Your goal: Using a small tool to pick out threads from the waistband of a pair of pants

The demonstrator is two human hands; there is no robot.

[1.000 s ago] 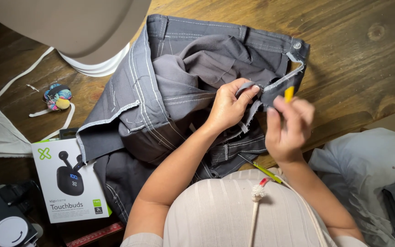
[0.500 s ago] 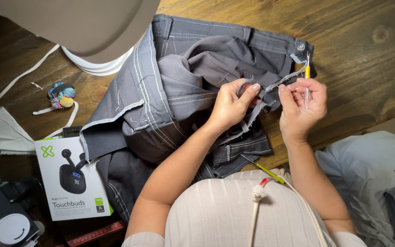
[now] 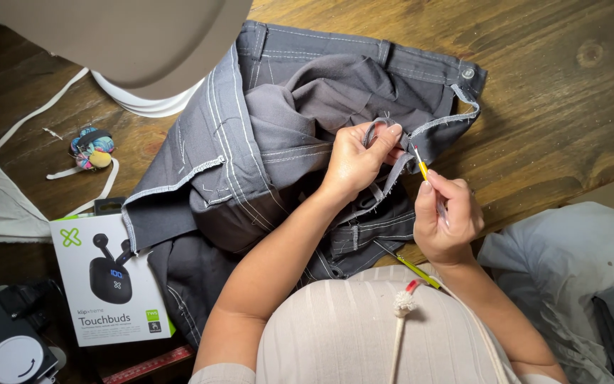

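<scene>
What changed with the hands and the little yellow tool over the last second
The right hand dropped away from the grey trousers toward the body, turning the yellow-handled tool so its tip points up at the seam instead of being pressed against the cloth. The left hand kept pinching the same fold. The trousers and the white box stayed put.

The trousers (image 3: 264, 142) are dark grey with white topstitching in doubled rows along the seams and a paler, frayed edge at the waistband. The seam ripper (image 3: 421, 168) has a yellow handle with a red tip. The counter (image 3: 570, 92) is brown wood, streaked and knotted. The box (image 3: 111, 284) is white with a green mark and a black picture. The pincushion (image 3: 92, 146) is multicoloured, blue, pink and yellow.
</scene>
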